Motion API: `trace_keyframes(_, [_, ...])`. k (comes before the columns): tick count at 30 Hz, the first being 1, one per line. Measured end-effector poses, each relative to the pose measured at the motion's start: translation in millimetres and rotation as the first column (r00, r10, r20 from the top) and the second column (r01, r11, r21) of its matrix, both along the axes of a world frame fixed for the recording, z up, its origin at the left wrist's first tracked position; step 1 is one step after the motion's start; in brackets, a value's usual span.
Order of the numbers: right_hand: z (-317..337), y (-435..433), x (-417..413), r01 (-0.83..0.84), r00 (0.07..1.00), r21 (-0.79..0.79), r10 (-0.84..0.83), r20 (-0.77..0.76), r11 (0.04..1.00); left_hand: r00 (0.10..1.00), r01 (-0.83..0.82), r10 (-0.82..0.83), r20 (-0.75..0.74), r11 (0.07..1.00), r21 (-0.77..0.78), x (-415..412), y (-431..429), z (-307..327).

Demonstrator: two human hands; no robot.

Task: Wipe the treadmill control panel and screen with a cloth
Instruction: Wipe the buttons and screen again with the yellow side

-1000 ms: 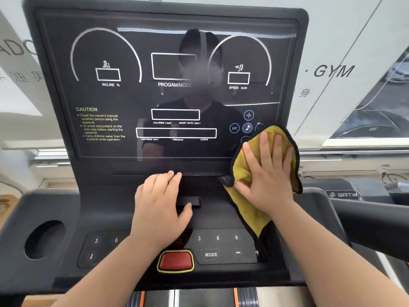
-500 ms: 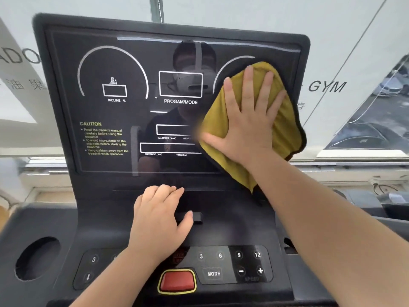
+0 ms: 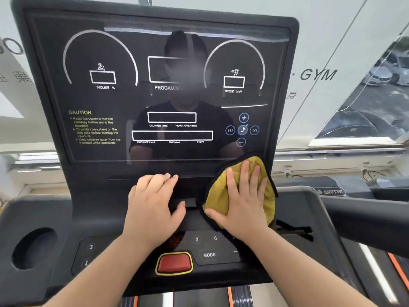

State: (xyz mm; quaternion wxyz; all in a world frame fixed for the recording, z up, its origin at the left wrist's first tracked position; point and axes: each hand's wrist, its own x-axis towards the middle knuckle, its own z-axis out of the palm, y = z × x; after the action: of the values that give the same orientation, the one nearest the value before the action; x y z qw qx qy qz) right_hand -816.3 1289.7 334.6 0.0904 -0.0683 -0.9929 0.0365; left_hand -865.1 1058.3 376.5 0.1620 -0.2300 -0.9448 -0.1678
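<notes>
The treadmill's dark glossy screen [image 3: 124,103] fills the upper view, with white dials and yellow caution text. Below it lies the control panel [image 3: 212,254] with number keys, a MODE key and a red stop button [image 3: 174,262]. My right hand [image 3: 243,200] presses flat, fingers straight, on a yellow cloth with black edging [image 3: 218,191], at the lower right just under the screen. My left hand [image 3: 152,207] rests flat on the panel's ledge beside it, thumb near a small black tab.
A round cup holder [image 3: 33,247] sits in the left console wing. A black handrail [image 3: 365,216] runs off to the right. Behind the console is a window wall with GYM lettering [image 3: 318,74]. The belt deck shows below.
My right hand has slid the cloth down from the screen's right dial area to the strip under the screen's lower right corner. My left hand stayed in place.
</notes>
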Motion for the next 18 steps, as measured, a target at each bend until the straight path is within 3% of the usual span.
trace_keyframes(4, [-4,-11,25,-0.034,0.976,0.000,0.034,0.216,0.999,0.999,0.038,-0.037,0.037,0.999,-0.017,1,-4,0])
trace_keyframes(11, [-3,1,86,-0.394,0.831,-0.071,0.388,0.398,0.916,0.999,-0.018,0.017,0.047,1.000,0.020,34,-24,-15])
trace_keyframes(18, [3,12,86,-0.106,0.918,-0.006,0.101,0.383,0.994,0.977,-0.167,0.171,0.127,0.985,-0.037,58,-70,-35])
